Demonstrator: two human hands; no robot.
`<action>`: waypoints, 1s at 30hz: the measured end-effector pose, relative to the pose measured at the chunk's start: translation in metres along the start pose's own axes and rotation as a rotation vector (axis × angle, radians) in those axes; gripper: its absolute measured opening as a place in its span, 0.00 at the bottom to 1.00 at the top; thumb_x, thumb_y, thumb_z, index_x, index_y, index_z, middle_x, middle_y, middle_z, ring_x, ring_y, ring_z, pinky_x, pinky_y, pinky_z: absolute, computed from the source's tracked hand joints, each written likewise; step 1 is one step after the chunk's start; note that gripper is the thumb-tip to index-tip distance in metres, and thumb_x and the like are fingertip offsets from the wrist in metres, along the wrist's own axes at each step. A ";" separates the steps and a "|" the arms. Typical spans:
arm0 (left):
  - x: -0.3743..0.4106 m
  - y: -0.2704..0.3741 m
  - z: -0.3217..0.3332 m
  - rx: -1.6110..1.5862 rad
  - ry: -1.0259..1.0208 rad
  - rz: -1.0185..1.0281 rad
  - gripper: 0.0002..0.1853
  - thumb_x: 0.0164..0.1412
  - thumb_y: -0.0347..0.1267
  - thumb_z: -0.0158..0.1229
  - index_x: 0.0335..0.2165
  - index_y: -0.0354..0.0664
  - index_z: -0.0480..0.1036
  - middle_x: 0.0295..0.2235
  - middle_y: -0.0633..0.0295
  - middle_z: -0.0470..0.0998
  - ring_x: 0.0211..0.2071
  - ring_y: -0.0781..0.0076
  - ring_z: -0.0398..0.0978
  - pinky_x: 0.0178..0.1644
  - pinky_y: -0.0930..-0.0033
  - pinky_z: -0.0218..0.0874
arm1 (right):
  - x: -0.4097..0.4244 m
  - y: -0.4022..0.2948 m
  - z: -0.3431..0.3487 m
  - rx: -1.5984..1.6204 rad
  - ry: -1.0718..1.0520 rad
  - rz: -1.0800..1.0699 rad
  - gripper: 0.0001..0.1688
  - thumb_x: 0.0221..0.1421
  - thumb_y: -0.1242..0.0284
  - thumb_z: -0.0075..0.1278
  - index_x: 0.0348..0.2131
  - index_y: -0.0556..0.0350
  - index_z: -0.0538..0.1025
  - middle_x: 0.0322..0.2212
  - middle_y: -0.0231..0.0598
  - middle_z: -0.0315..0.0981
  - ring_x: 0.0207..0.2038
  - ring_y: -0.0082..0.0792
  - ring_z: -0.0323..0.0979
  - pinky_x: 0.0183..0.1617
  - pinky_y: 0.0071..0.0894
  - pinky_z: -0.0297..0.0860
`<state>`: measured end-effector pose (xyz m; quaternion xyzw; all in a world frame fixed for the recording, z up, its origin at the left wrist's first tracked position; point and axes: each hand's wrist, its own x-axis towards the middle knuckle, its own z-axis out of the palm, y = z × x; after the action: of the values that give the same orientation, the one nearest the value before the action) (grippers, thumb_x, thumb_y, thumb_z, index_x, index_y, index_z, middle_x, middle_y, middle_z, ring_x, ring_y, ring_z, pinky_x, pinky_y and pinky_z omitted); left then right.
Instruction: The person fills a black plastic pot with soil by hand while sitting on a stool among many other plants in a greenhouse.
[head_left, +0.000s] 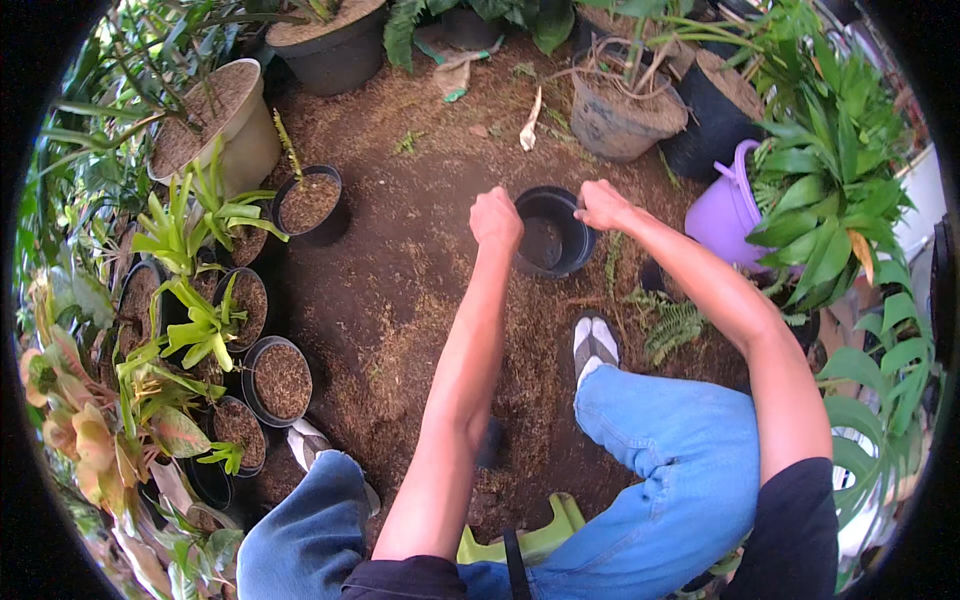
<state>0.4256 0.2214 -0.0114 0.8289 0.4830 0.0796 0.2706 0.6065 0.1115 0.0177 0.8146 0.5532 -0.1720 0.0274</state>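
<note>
A round black plastic plant pot (556, 264) is in front of me, its mouth facing up, with brown soil visible at its bottom. My right hand (602, 204) pinches the pot's right rim. At the left rim is my left hand (496, 217), its fingers curled and its back towards me. The hand overlaps the pot's edge in the picture, but its fingertips are hidden, so a grip cannot be made out. Beneath lies brown earth (390, 300) strewn with lighter bits.
Several small potted plants (279, 379) line the left side. Larger pots (626, 112) stand at the back. To the right are a purple bucket (716, 214) and leafy plants (817, 217). Gloves (454, 75) lie on the far ground. A green plastic stool (551, 536) is beneath me.
</note>
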 end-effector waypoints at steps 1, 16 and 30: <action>-0.004 -0.001 0.004 0.022 0.049 0.032 0.10 0.57 0.30 0.51 0.34 0.37 0.75 0.36 0.45 0.77 0.40 0.50 0.77 0.44 0.57 0.70 | -0.006 0.003 0.007 0.041 0.051 -0.003 0.15 0.43 0.71 0.56 0.29 0.67 0.75 0.30 0.63 0.74 0.37 0.57 0.74 0.40 0.47 0.71; -0.020 -0.015 0.023 0.064 0.368 0.198 0.09 0.56 0.27 0.50 0.22 0.37 0.73 0.24 0.47 0.76 0.28 0.46 0.77 0.31 0.54 0.70 | -0.014 0.006 0.027 0.080 0.123 0.212 0.15 0.34 0.80 0.59 0.27 0.68 0.73 0.33 0.65 0.73 0.41 0.61 0.72 0.41 0.49 0.72; -0.015 -0.004 0.015 0.002 0.260 0.216 0.10 0.58 0.29 0.48 0.26 0.35 0.73 0.27 0.44 0.76 0.32 0.44 0.76 0.36 0.54 0.70 | -0.005 -0.005 0.016 0.182 0.115 0.425 0.10 0.40 0.81 0.54 0.29 0.69 0.75 0.33 0.60 0.75 0.36 0.51 0.77 0.36 0.43 0.76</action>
<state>0.4210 0.2043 -0.0240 0.8591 0.4220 0.2143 0.1948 0.5963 0.1052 0.0049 0.9204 0.3521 -0.1648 -0.0419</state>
